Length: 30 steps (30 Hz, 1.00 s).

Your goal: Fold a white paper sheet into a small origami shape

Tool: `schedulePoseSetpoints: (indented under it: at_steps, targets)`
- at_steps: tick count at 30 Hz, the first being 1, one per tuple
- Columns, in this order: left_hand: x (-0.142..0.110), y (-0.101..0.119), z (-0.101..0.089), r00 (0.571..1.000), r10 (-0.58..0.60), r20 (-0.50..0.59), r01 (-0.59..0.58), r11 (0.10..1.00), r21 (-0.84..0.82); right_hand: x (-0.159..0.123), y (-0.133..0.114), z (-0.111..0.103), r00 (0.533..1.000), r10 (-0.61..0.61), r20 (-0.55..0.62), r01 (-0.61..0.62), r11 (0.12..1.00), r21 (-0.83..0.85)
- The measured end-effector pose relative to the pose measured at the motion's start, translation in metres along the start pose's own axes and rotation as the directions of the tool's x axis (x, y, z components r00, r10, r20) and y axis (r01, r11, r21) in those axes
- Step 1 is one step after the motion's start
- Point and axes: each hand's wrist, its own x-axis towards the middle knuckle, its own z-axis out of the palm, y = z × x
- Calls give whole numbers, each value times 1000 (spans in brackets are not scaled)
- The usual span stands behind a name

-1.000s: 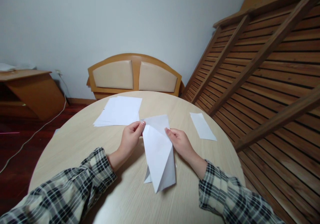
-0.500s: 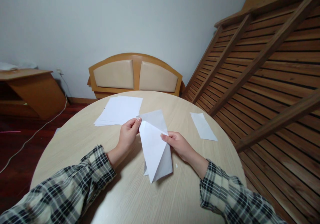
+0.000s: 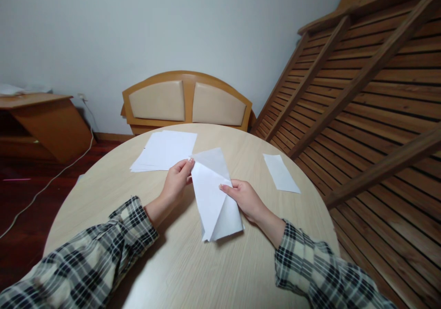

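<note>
A partly folded white sheet of paper (image 3: 213, 199) stands tilted above the round light-wood table (image 3: 179, 263), its lower tip near the tabletop. My left hand (image 3: 177, 182) pinches the sheet's upper left corner with thumb and fingers closed. On the sheet's right edge, my right hand (image 3: 243, 198) grips with fingers curled round it. Both arms wear plaid sleeves.
A stack of white sheets (image 3: 165, 150) lies on the table beyond my left hand. A narrow folded strip of paper (image 3: 280, 173) lies at the right. A padded wooden chair back (image 3: 186, 102) stands behind the table, slatted wooden frames (image 3: 361, 93) lean at the right.
The folded sheet has been drawn closer to the far side and its lower tip has risen. My right hand moved left along the sheet's edge. My left hand stayed nearly in place.
</note>
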Motion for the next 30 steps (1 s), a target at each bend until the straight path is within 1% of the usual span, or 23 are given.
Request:
schedulePoseSetpoints:
  at_steps: [2, 3, 5, 6, 8, 9, 11, 13, 16, 18, 21, 23, 25, 27, 30]
  targets:
    - [-1, -1, 2, 994, -82, 73, 85, 996, -39, 2, 1, -1, 999, -27, -41, 28, 1000, 7]
    - [-1, -2, 3, 986, -120, 112, 124, 992, -31, 3, 2, -3, 997, -42, -64, 42, 999, 10]
    - [-5, -4, 4, 962, -184, 199, 180, 983, 40, 6, 3, -5, 992, -72, -102, 74, 997, 15]
    - [-7, -5, 5, 948, -206, 244, 188, 978, 93, 7, 3, -6, 989, -88, -118, 90, 996, 14]
    - [-10, -8, 6, 920, -223, 323, 169, 968, 187, 9, 3, -8, 982, -113, -149, 116, 993, 10]
    - [-12, -9, 6, 909, -222, 351, 153, 965, 214, 9, 3, -9, 979, -120, -165, 123, 992, 8]
    - [-13, -12, 6, 902, -209, 378, 125, 964, 234, 10, 1, -9, 974, -126, -189, 131, 991, 12]
    - [-13, -13, 6, 912, -186, 366, 105, 968, 229, 9, -1, -7, 975, -124, -184, 134, 990, 43]
    - [-10, -13, 5, 939, -152, 307, 85, 971, 223, 6, -3, -4, 989, -103, -106, 115, 988, 105]
    - [-9, -12, 4, 958, -121, 261, 59, 970, 234, 5, -2, -3, 998, -48, -51, 53, 993, 108]
    - [-7, -11, 1, 978, -35, 204, -24, 959, 282, 3, 1, -1, 998, 59, -6, -58, 996, 69]
    - [-6, -11, 0, 982, 18, 186, -76, 949, 306, 3, 2, 0, 997, 83, 1, -83, 995, 53]
    - [-7, -12, -1, 982, 35, 187, -93, 946, 311, 3, 2, 1, 997, 74, -9, -73, 996, 48]
    - [-7, -13, -1, 979, 23, 202, -83, 952, 293, 3, 1, 2, 998, 64, -28, -62, 997, 50]
    - [-7, -16, 0, 972, -9, 234, -45, 974, 222, 4, 0, 2, 996, 46, -73, -42, 997, 60]
